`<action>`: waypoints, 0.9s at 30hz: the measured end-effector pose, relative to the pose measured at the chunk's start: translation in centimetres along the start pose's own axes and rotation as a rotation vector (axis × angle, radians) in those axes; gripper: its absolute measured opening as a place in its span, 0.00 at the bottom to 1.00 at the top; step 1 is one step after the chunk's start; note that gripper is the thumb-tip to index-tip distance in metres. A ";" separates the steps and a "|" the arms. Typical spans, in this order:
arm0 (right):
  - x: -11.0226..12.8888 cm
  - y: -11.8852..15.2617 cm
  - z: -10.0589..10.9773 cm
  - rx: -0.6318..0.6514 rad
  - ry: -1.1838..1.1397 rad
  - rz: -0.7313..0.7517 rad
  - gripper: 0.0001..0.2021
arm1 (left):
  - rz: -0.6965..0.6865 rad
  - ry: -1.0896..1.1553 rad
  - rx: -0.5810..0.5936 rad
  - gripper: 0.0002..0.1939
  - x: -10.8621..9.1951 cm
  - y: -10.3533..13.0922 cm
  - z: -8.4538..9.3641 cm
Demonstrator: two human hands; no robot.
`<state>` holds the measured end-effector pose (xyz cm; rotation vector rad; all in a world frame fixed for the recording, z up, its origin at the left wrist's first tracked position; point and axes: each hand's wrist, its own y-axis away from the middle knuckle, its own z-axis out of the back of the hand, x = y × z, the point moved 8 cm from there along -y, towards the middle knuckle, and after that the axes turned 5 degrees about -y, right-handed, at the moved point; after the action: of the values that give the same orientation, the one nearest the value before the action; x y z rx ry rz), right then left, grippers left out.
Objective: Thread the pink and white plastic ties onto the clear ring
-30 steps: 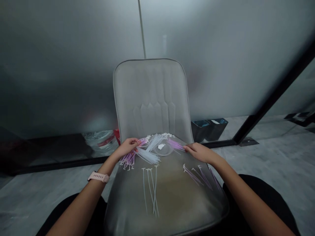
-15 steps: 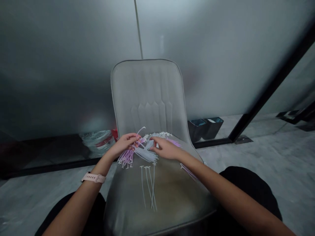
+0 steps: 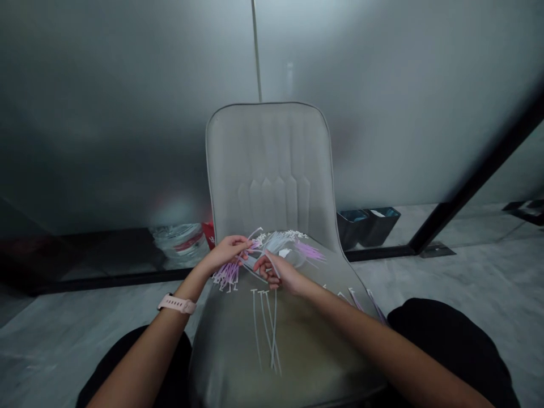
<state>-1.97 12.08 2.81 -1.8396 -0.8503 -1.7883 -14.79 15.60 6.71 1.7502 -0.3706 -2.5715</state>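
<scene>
My left hand (image 3: 233,250) is closed in a pinch on a white cable tie (image 3: 256,231), whose headed end sticks up past the fingertips. Under that hand a bunch of purple cable ties (image 3: 227,275) fans out on the chair seat (image 3: 323,345). My right hand (image 3: 278,273) is close by on the right, fingers curled over the white ties; what it grips is hidden. Behind the hands lies a pile of white cable ties (image 3: 278,242), with more purple ties (image 3: 309,250) to its right. Several separate white ties (image 3: 266,323) lie lengthwise on the seat in front.
The grey chair's backrest (image 3: 272,158) rises behind the pile. A few ties (image 3: 356,299) lie at the seat's right edge, beside my forearm. Behind the chair stand a frosted glass wall (image 3: 127,113), dark bins (image 3: 368,226) and a plastic-wrapped pack (image 3: 181,243).
My right hand has moved down and towards me from the pile, its fingers now more curled. The left hand keeps its pinch. The whole view has shifted slightly.
</scene>
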 end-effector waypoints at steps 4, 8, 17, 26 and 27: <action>-1.1 -0.6 0.0 -0.076 0.094 -0.002 0.26 | -0.019 -0.083 -0.038 0.18 1.1 -0.9 0.6; -1.3 -1.0 0.0 -0.150 0.330 0.031 0.12 | -0.034 -0.177 -0.104 0.16 2.1 -1.7 1.8; 0.6 1.5 -0.3 -0.202 0.888 0.136 0.21 | -0.146 -0.437 -0.254 0.05 1.4 -1.9 2.9; 2.2 4.7 -0.9 -0.140 1.216 0.104 0.19 | -0.180 -0.502 -0.305 0.06 0.8 -1.2 3.4; 2.2 5.3 -0.7 -0.130 1.256 0.097 0.17 | -0.175 -0.493 -0.310 0.06 0.9 -1.2 3.6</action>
<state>1.16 8.10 5.62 -0.4773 -0.1306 -2.3872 -18.29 17.36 6.94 1.0851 0.1881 -2.9627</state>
